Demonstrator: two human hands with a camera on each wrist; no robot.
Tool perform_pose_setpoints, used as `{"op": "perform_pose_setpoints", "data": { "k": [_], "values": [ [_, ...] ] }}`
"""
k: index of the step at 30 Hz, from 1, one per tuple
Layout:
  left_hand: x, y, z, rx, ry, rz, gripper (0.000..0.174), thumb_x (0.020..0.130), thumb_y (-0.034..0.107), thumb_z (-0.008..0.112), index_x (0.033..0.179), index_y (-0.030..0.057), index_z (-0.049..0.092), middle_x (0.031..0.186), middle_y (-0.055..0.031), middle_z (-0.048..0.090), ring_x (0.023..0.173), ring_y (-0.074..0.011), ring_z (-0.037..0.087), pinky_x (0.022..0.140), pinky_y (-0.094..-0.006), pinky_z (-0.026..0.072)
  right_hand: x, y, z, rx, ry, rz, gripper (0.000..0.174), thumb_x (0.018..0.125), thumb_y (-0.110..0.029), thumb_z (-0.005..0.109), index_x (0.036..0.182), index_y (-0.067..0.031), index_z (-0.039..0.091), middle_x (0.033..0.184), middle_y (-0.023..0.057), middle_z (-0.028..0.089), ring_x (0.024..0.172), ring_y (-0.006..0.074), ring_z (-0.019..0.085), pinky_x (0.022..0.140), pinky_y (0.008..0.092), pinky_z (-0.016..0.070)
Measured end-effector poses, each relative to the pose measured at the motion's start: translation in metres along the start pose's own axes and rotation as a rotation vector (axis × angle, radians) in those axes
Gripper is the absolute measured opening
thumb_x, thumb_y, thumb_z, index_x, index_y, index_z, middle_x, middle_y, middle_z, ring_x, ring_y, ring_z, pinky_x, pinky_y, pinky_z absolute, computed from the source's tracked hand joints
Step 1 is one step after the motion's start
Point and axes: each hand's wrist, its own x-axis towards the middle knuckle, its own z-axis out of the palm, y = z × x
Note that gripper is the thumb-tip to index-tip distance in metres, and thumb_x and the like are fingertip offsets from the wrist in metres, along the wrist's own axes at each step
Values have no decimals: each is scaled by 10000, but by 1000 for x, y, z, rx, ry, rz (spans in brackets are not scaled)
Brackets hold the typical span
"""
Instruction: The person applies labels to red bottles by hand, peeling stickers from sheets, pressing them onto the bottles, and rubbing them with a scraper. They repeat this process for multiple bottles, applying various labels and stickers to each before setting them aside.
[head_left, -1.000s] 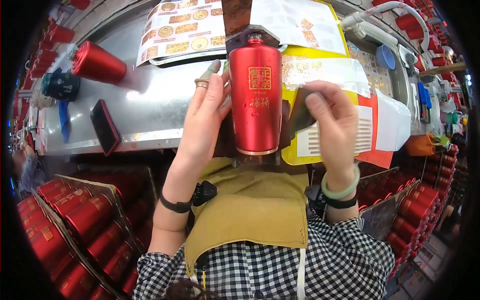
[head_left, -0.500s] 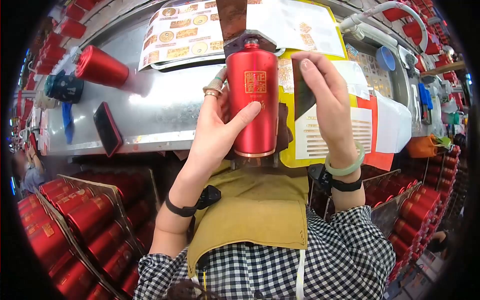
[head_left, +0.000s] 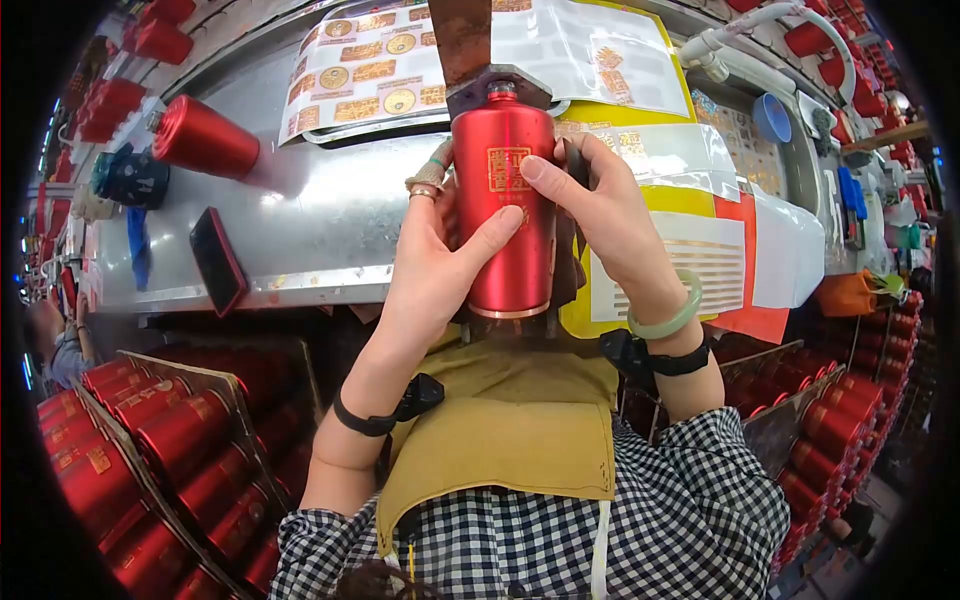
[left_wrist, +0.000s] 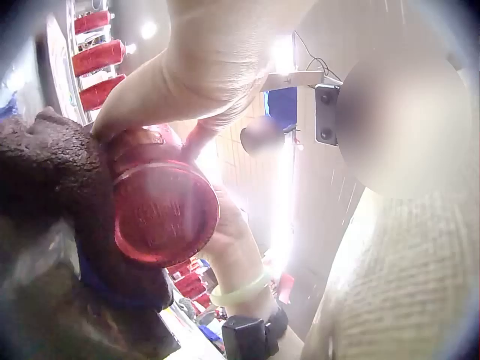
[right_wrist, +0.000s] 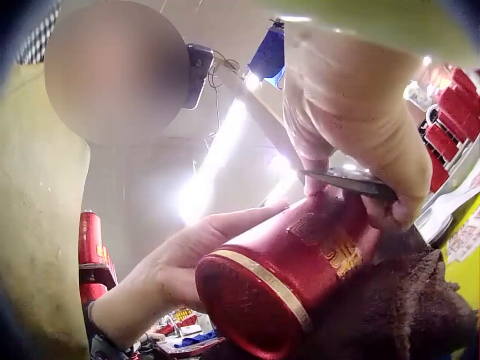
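Observation:
A red tapered bottle [head_left: 505, 255] with gold characters lies neck-away in front of the person, on a support padded with dark brown cloth [right_wrist: 397, 315]. The left hand [head_left: 430, 265] grips its left side, thumb across the front and fingers round behind. On the other side, the right hand [head_left: 615, 215] pinches a thin dark flat plate [right_wrist: 349, 184] against its palm side. The right thumb rests on the bottle's front, partly covering the gold square of characters [head_left: 500, 170]. In the left wrist view the round bottle base [left_wrist: 165, 214] faces the camera.
On the metal worktop [head_left: 310, 220] lie a phone [head_left: 218, 258], another red bottle [head_left: 205, 137] and a dark jar [head_left: 130, 177]. Printed gold-label sheets [head_left: 365, 60] lie behind. A striped sheet [head_left: 700, 262] sits on a yellow board [head_left: 582, 312] at right. Crated red bottles [head_left: 185, 430] flank the person.
The left hand came in from beside the bottle to grip it. The right hand, with the dark plate, moved left from over the yellow board onto the bottle.

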Motion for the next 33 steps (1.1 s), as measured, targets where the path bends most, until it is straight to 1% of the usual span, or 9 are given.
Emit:
{"op": "perform_pose_setpoints", "data": {
  "k": [3, 7, 10, 13, 16, 20, 25, 30, 33],
  "values": [
    [1, -2, 2, -18, -1, 2, 834, 954, 120, 783, 1607, 18, 273, 1431, -168, 574, 1300, -218, 596, 1089, -388, 512, -1, -6, -1, -63, 14, 21, 262, 975, -238, 786, 1075, -40, 647, 939, -40, 602, 852, 43, 515, 759, 214, 442],
    [0, -2, 1, -11, 4, -3, 837, 954, 122, 783, 1608, 18, 271, 1425, -172, 577, 1292, -219, 604, 1081, -387, 518, -2, -5, 0, -51, 23, 27, 262, 972, -237, 788, 1078, -40, 650, 944, -42, 602, 864, 44, 522, 783, 215, 447],
    [1, -2, 1, 33, 9, 15, 836, 955, 125, 782, 1608, 19, 270, 1406, -179, 593, 1267, -218, 621, 1067, -378, 526, -3, -17, -3, 28, -27, 77, 468, 945, -320, 789, 1171, 60, 636, 1126, 128, 666, 1062, 172, 621, 912, 332, 514],
    [0, -1, 3, 53, 24, 35, 831, 955, 122, 781, 1603, 8, 273, 1382, -182, 610, 1243, -216, 636, 1056, -367, 532, 2, -28, -10, -27, 17, -99, 305, 1008, -170, 672, 1226, 43, 644, 1126, 150, 665, 1045, 213, 634, 902, 346, 512],
    [-1, -2, 4, 71, 41, 59, 818, 956, 113, 775, 1593, -10, 278, 1371, -182, 619, 1236, -208, 639, 1055, -359, 530, 2, -63, -9, -614, 77, -706, 378, 922, 42, 550, 1280, 1, 666, 1020, 175, 647, 976, 353, 615, 883, 413, 512],
    [0, -5, -1, 139, 34, 82, 800, 958, 99, 764, 1583, -28, 281, 1378, -179, 611, 1242, -201, 633, 1051, -361, 531, 2, -70, 8, -821, -290, -898, 486, 820, 28, 627, 1297, -43, 694, 1002, 118, 696, 980, 333, 615, 885, 420, 523],
    [-4, 0, 3, 52, 32, 38, 802, 957, 71, 756, 1593, -4, 274, 1375, -175, 614, 1241, -207, 631, 1041, -355, 535, 36, -88, 9, -1026, -22, -1214, 396, 755, -37, 665, 1145, -60, 736, 932, 55, 723, 953, 275, 656, 833, 388, 529],
    [-8, -3, -25, 23, 113, 27, 668, 1145, 390, 412, 1638, -13, 209, 1639, -269, 356, 1512, -317, 401, 1259, -444, 301, 26, -60, -14, -921, -173, -1328, 250, 780, -135, 691, 1024, -130, 743, 1016, 7, 756, 956, 207, 694, 864, 353, 537],
    [-9, 0, -41, 8, 196, 11, 713, 1141, 476, 358, 1625, -30, 219, 1623, -302, 361, 1534, -368, 363, 1276, -471, 268, -7, -37, -22, -916, -244, -1260, 238, 784, -126, 712, 1018, -126, 754, 1028, -9, 756, 897, 188, 701, 799, 350, 556]
  ]
}}
